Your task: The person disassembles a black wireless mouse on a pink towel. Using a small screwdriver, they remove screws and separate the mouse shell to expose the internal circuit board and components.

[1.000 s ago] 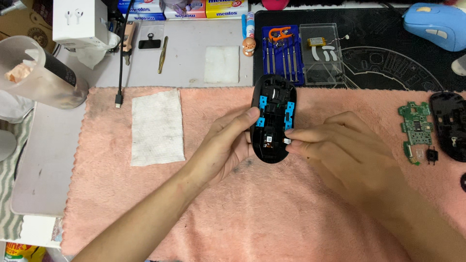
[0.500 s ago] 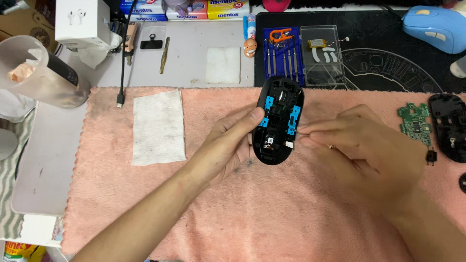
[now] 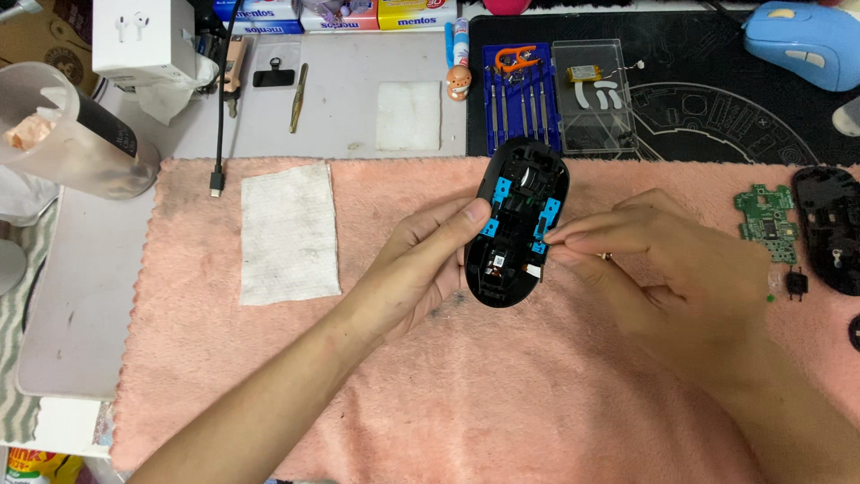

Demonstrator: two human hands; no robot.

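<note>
While left hand point(image 3: 421, 269) cradles mouse shell point(image 3: 517, 224) | right hand point(image 3: 681, 269) grip pinches its edge | white box point(image 3: 143, 36) far left.

My table point(image 3: 81, 296) was pale grey, lit evenly from above. A pink towel point(image 3: 502, 403) covered most of it, and a black mat point(image 3: 699, 108) lay at the far right.

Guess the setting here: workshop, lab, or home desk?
Likely a home desk used for electronics repair: an opened mouse shell held in both hands, a screwdriver set, and a loose circuit board on a pink towel.
</note>
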